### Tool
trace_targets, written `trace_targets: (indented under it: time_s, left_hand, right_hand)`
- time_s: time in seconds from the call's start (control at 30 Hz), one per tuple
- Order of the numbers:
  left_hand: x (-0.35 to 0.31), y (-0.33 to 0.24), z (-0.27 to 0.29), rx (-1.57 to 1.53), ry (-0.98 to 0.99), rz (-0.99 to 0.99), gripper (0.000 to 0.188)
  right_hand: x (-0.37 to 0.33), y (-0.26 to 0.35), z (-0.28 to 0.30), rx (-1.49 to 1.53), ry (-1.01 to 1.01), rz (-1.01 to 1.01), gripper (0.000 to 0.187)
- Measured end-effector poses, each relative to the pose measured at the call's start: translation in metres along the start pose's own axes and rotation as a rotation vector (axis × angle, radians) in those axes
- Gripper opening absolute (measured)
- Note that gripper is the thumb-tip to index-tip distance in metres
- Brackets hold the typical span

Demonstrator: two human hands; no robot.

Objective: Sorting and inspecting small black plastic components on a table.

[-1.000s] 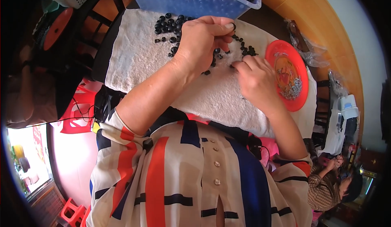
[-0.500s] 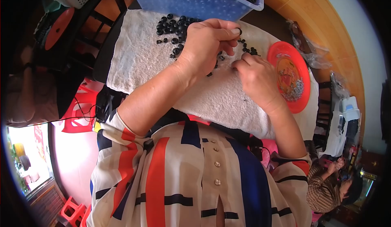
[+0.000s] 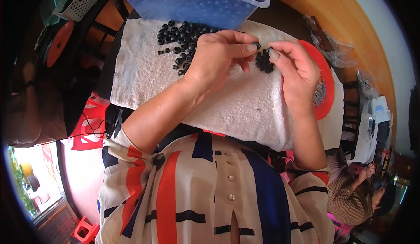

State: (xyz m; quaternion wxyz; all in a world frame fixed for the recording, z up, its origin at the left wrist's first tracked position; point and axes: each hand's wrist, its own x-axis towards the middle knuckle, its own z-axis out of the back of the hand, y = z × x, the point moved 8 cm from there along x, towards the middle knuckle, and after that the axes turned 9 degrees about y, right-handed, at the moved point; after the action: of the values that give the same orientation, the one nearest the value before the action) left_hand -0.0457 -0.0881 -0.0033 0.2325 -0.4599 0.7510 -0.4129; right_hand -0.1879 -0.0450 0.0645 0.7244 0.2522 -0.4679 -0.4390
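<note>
My left hand (image 3: 214, 56) pinches a small round black piece (image 3: 257, 45) between thumb and fingertips, above the towel (image 3: 144, 73). Close beside it, my right hand (image 3: 301, 78) has thumb and forefinger pressed together on a smaller black part (image 3: 269, 50), mostly covered by the fingertips. The two held pieces are a short gap apart. Under the fingertips lies a heap of little black parts (image 3: 264, 63). Left of my left hand, many round black bead-like pieces (image 3: 177, 35) lie scattered over the towel, some hidden behind that hand.
A blue translucent bin (image 3: 188, 7) full of black pieces stands at the towel's far edge. Right of my right hand is a red plate (image 3: 327, 102) with small silvery bits (image 3: 320, 93). Another person (image 3: 350, 196) sits at lower right; red stools (image 3: 85, 230) stand at left.
My right hand has risen from the small parts on the towel and moved up beside the left, now pinching a small black part. My left hand keeps its round piece.
</note>
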Motion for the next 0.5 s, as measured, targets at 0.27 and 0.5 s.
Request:
trace_targets:
  time_s: [0.27, 0.5]
  left_hand:
    - [-0.003, 0.005, -0.011, 0.006, 0.088, 0.049, 0.013]
    - [-0.005, 0.008, -0.006, -0.027, 0.057, 0.088, 0.014]
  right_hand:
    - [0.001, 0.006, -0.002, -0.099, -0.028, 0.111, 0.013]
    - [-0.001, 0.012, -0.007, -0.141, 0.009, 0.158, 0.012]
